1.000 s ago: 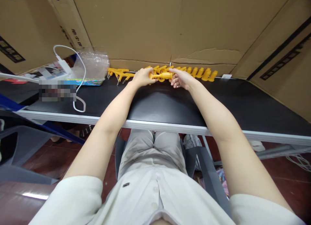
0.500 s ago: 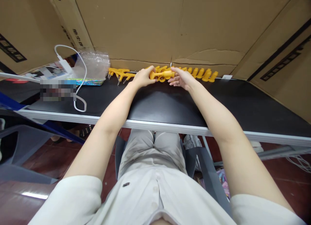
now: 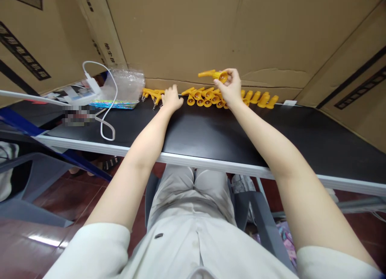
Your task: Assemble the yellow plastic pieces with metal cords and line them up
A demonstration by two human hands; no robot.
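Note:
My right hand [image 3: 231,86] is closed around the flared end of a yellow plastic corkscrew [image 3: 213,74], lifted above the tabletop with its handle to the left. Beneath it lies a row of yellow corkscrews [image 3: 207,103], their round open bells facing me. My left hand [image 3: 171,99] is over the table with fingers apart and thumb out to the right. Just left of that hand are yellow handles with metal spirals [image 3: 154,95]; its fingers partly hide some of them. Several yellow bell-shaped bodies [image 3: 263,99] stand at the right end of the row.
Cardboard walls [image 3: 187,33] rise behind the black table [image 3: 205,128]. On the left lie a clear plastic bag [image 3: 126,82], colourful packaging [image 3: 117,104] and a white cable [image 3: 116,90]. A small white piece [image 3: 290,103] sits beyond the yellow bodies.
Both hands were together around the yellow corkscrew; they have parted. My right hand has raised it up and away, and my left hand has let go and moved left to the spiral handles.

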